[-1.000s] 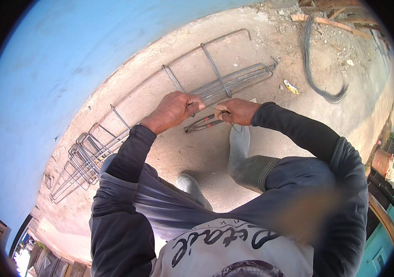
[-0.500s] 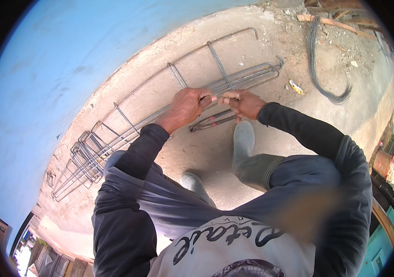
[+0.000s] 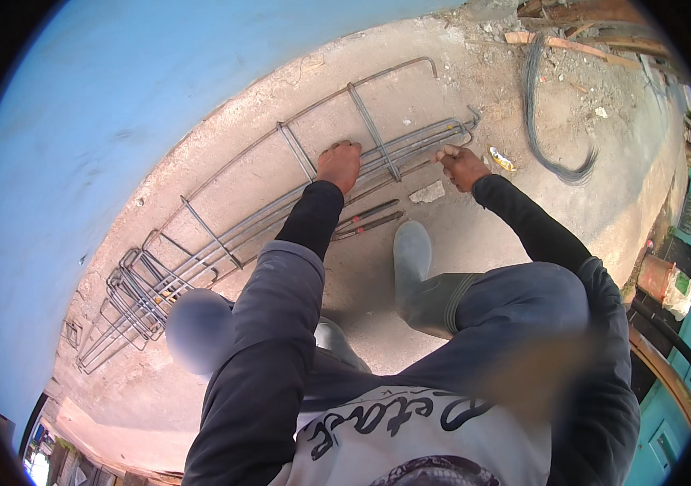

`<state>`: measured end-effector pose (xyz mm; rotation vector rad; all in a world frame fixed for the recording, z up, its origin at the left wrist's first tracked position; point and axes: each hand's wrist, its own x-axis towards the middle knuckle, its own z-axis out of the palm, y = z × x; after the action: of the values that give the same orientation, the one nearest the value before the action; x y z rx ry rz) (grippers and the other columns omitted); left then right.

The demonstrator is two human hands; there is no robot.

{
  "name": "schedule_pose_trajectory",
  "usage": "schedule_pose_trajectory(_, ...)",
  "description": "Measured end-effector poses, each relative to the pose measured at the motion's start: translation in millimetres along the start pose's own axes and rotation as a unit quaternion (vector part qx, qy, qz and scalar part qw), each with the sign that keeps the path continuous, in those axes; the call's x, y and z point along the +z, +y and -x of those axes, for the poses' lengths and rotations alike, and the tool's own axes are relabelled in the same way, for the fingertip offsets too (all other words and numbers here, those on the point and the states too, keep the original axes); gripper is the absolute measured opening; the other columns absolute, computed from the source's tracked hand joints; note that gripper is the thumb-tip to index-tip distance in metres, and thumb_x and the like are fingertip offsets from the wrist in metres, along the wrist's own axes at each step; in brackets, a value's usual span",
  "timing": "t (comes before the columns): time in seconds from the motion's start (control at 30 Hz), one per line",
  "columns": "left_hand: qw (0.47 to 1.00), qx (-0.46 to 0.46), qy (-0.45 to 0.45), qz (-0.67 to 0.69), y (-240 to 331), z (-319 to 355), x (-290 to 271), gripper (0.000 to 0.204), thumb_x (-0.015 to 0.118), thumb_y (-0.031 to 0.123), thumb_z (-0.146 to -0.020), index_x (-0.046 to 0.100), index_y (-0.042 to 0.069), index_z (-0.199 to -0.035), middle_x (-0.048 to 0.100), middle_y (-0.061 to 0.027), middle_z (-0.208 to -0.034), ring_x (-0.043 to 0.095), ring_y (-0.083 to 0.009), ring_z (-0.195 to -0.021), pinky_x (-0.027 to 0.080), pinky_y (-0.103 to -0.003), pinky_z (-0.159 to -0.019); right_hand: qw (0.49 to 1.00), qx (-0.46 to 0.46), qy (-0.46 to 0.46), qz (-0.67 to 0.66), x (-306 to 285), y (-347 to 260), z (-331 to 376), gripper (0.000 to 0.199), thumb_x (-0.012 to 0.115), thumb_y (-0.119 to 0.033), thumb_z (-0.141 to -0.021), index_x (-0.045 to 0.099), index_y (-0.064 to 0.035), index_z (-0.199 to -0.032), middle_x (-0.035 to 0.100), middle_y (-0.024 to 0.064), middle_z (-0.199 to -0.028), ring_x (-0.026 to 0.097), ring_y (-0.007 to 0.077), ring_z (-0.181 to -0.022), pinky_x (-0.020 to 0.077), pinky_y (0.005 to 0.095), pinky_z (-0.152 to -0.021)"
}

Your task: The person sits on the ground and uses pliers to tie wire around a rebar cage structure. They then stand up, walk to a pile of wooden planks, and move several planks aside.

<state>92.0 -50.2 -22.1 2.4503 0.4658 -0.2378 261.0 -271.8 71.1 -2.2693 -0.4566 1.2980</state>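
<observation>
Head view: nearest is the grey boot (image 3: 413,251) on the bare floor (image 3: 491,223), with a long-handled tool (image 3: 378,211), red bands on its handles, lying just past the toe. Left hand (image 3: 339,166) is down over the long bars, back up, fingers curled under; can't tell if it's closed on steel. Right hand (image 3: 460,166) sits by the bars' right end, thumb and fingertips drawn together, gap narrow; too small to tell if it pinches anything. The rebar frame (image 3: 297,151) lies on the floor under and beyond both hands, running from lower left up to the right. My read: stiff, fairly heavy overall, not fragile, rough enough not to slip; long and springy lengthwise. Best hold is a long bar right beside a crosspiece; avoid the hooked ends. Farther right, the thin wire bundle (image 3: 529,105) looks light, bendy, pokey at its tips. Blue wall (image 3: 118,121) behind.
</observation>
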Motion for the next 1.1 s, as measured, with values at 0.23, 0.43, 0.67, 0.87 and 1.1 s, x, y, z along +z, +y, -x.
schedule_pose_trajectory(0.23,0.995,0.029,0.085,0.036,-10,-5,-10,0.017,0.058,0.014,-0.092,0.061,0.001,-0.103,0.061,-0.0191,-0.105,0.055,-0.0363,-0.110,0.046,-0.044,-0.094,0.976,-0.105,0.165,0.096,1,28,-35,0.032,0.054,-0.034,-0.094,0.066,-0.0062,-0.104,0.062,0.0145,-0.087,0.059,0.0265,-0.081,0.0468,0.0379,-0.076)
schedule_pose_trajectory(0.43,0.985,0.044,0.121,0.112,-15,-6,-30,0.015,0.058,0.010,-0.092,0.061,-0.002,-0.101,0.060,-0.0207,-0.103,0.055,-0.0377,-0.106,0.045,-0.045,-0.092,0.905,-0.049,0.404,0.121,-50,37,-109,0.035,0.060,-0.034,-0.092,0.066,-0.0060,-0.113,0.067,0.0201,-0.105,0.064,0.0340,-0.100,0.0478,0.0396,-0.087)
schedule_pose_trajectory(0.67,0.975,0.046,0.123,0.177,-7,-1,-31,0.015,0.059,0.010,-0.091,0.060,-0.003,-0.099,0.060,-0.0207,-0.101,0.055,-0.0387,-0.103,0.044,-0.045,-0.092,0.963,-0.005,0.268,-0.029,-90,62,-129,0.032,0.067,-0.034,-0.090,0.071,-0.0063,-0.106,0.061,0.0066,-0.069,0.056,0.0187,-0.057,0.0452,0.0335,-0.053)
schedule_pose_trajectory(0.87,0.980,0.043,0.126,0.148,-10,1,-35,0.018,0.061,0.015,-0.092,0.068,0.003,-0.103,0.064,-0.0186,-0.102,0.059,-0.0372,-0.103,0.047,-0.045,-0.089,0.985,0.039,0.169,0.019,-101,50,-116,0.033,0.070,-0.035,-0.089,0.071,-0.0069,-0.106,0.050,0.0002,-0.059,0.041,0.0126,-0.043,0.0337,0.0317,-0.040)
schedule_pose_trajectory(1.1,0.977,-0.017,0.043,0.208,-9,-11,-43,0.030,0.058,0.030,-0.095,0.072,0.007,-0.110,0.071,-0.0206,-0.093,0.068,-0.0369,-0.089,0.052,-0.043,-0.082,0.983,0.054,0.157,-0.083,-80,15,-101,0.025,0.071,-0.032,-0.089,0.071,-0.0082,-0.098,0.048,-0.0021,-0.058,0.037,0.0099,-0.043,0.0289,0.0298,-0.040)
